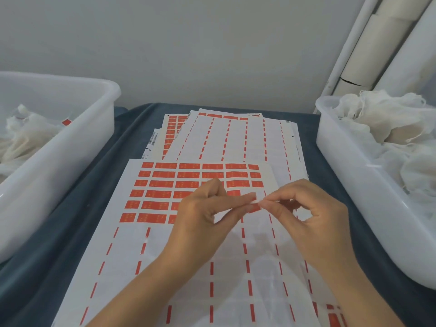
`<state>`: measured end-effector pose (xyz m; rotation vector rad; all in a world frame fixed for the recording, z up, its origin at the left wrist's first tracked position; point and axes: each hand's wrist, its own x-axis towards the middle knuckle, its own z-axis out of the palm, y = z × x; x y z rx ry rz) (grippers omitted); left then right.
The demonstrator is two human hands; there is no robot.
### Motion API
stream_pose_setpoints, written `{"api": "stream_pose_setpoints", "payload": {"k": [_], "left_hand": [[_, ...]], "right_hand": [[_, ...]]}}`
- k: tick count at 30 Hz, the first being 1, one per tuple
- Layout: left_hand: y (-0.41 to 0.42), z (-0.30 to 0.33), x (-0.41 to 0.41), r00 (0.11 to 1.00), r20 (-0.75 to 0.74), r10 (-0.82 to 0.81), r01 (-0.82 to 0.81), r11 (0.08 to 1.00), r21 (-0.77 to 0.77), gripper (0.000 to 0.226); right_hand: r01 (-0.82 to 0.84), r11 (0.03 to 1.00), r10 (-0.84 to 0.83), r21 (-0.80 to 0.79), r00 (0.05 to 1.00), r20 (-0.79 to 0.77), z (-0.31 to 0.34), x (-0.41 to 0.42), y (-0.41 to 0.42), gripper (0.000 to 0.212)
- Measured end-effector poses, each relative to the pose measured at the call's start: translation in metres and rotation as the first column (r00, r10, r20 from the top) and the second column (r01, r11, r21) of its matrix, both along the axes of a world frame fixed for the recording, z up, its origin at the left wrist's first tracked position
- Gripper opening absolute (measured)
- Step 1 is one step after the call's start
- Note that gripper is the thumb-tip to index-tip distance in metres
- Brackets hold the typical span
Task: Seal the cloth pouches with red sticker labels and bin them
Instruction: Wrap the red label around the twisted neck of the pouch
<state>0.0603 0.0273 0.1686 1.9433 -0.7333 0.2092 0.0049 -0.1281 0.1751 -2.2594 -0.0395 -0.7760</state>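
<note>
A white sticker sheet (165, 244) with rows of red labels (162, 180) lies in front of me on the blue cloth. Both hands meet above its right side. My left hand (207, 215) has its forefinger stretched out and a red label (254, 208) hangs at its fingertip. My right hand (309, 208) pinches that same label between thumb and forefinger. Unsealed white cloth pouches (377, 128) fill the white bin (335, 147) at the right. The white bin (77, 142) at the left holds pouches, one showing a red label (66, 122).
More sticker sheets (226, 135), mostly stripped of labels, are stacked behind the near sheet. White and cardboard tubes (387, 43) lean in the corner at the back right. A grey wall closes the back of the table.
</note>
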Motion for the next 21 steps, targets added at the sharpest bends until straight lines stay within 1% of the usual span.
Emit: {"api": "stream_pose_setpoints", "payload": {"k": [1, 2, 4, 5, 6, 7, 8, 9, 11, 14, 21], "left_hand": [[0.0, 0.0, 0.0, 0.998, -0.06, -0.024, 0.024, 1.0, -0.014, 0.028], [-0.001, 0.001, -0.001, 0.991, -0.124, -0.053, 0.05, 0.998, -0.03, 0.026], [-0.001, 0.004, -0.002, 0.957, -0.274, -0.098, 0.079, 0.994, -0.08, 0.018], [-0.001, 0.006, -0.002, 0.924, -0.365, -0.117, 0.076, 0.989, -0.124, 0.015], [0.0, 0.008, -0.002, 0.87, -0.468, -0.157, 0.071, 0.978, -0.196, 0.015], [0.001, 0.01, -0.002, 0.795, -0.565, -0.224, 0.061, 0.954, -0.293, 0.016], [0.002, 0.012, -0.001, 0.715, -0.631, -0.301, 0.044, 0.92, -0.389, 0.018], [0.003, 0.012, -0.001, 0.657, -0.659, -0.365, 0.024, 0.885, -0.466, 0.02], [0.003, 0.011, -0.002, 0.611, -0.668, -0.425, -0.003, 0.842, -0.539, 0.023], [-0.001, 0.009, -0.004, 0.593, -0.678, -0.436, -0.027, 0.83, -0.557, 0.021], [-0.001, 0.008, -0.005, 0.593, -0.676, -0.438, -0.042, 0.821, -0.569, 0.024]], "right_hand": [[-0.005, 0.999, 0.005, 0.035, 1.0, 0.0, 0.0, 0.0, 0.001, 0.015], [-0.009, 0.994, 0.011, 0.105, 1.0, -0.016, 0.001, -0.001, 0.002, 0.014], [-0.003, 0.945, 0.031, 0.327, 0.996, -0.082, 0.003, 0.0, 0.006, 0.012], [0.002, 0.895, 0.048, 0.446, 0.994, -0.101, 0.004, 0.0, 0.007, 0.015], [0.001, 0.834, 0.066, 0.552, 0.993, -0.101, 0.005, 0.0, 0.007, 0.018], [-0.01, 0.774, 0.085, 0.633, 0.992, -0.088, 0.005, 0.0, 0.007, 0.022], [-0.026, 0.727, 0.105, 0.686, 0.992, -0.073, 0.005, 0.0, 0.006, 0.024], [-0.045, 0.698, 0.128, 0.715, 0.99, -0.063, 0.005, 0.001, 0.007, 0.026], [-0.083, 0.679, 0.183, 0.73, 0.981, -0.059, 0.004, 0.001, 0.01, 0.023], [-0.113, 0.667, 0.238, 0.737, 0.969, -0.067, 0.002, 0.001, 0.016, 0.012], [-0.108, 0.633, 0.23, 0.767, 0.972, -0.052, 0.002, 0.0, 0.017, 0.017]]}}
